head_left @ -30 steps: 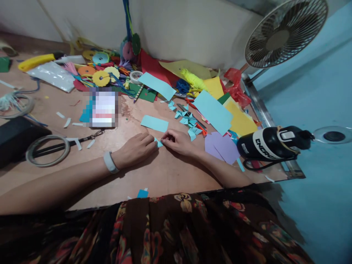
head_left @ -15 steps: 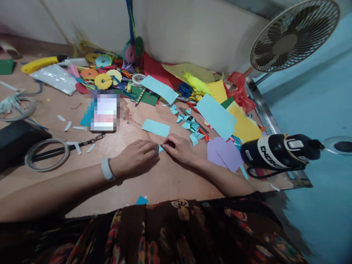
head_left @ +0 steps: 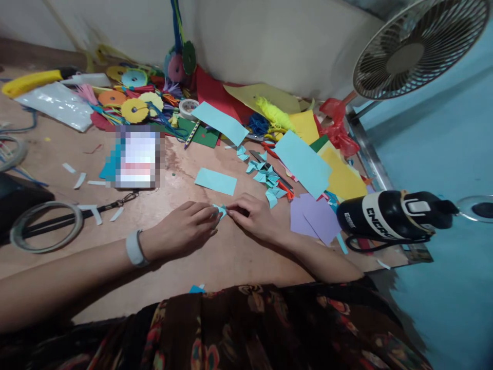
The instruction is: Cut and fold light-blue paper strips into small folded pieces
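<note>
Between my hands is a small folded piece of light blue paper (head_left: 221, 209), partly covered by fingers. My left hand (head_left: 183, 226), with a grey band on its wrist, has its fingers curled onto the paper's left side. My right hand (head_left: 256, 217) pinches the right edge between thumb and fingertips. Just beyond them a light blue paper rectangle (head_left: 216, 181) lies flat on the table. To its right is a loose heap of small folded light blue paper pieces (head_left: 267, 176), with orange-handled scissors (head_left: 287, 191) partly under them.
Larger light blue sheets (head_left: 302, 162) and purple paper squares (head_left: 316, 218) lie to the right, beside a black bottle (head_left: 379, 216). A blurred-out phone (head_left: 137, 159) and a tape roll (head_left: 46, 226) are on the left. A fan (head_left: 408, 56) stands at the back right.
The small blue paper now shows more between my hands, which have moved slightly apart, my left one shifting a little left. The view has turned slightly to the right.
</note>
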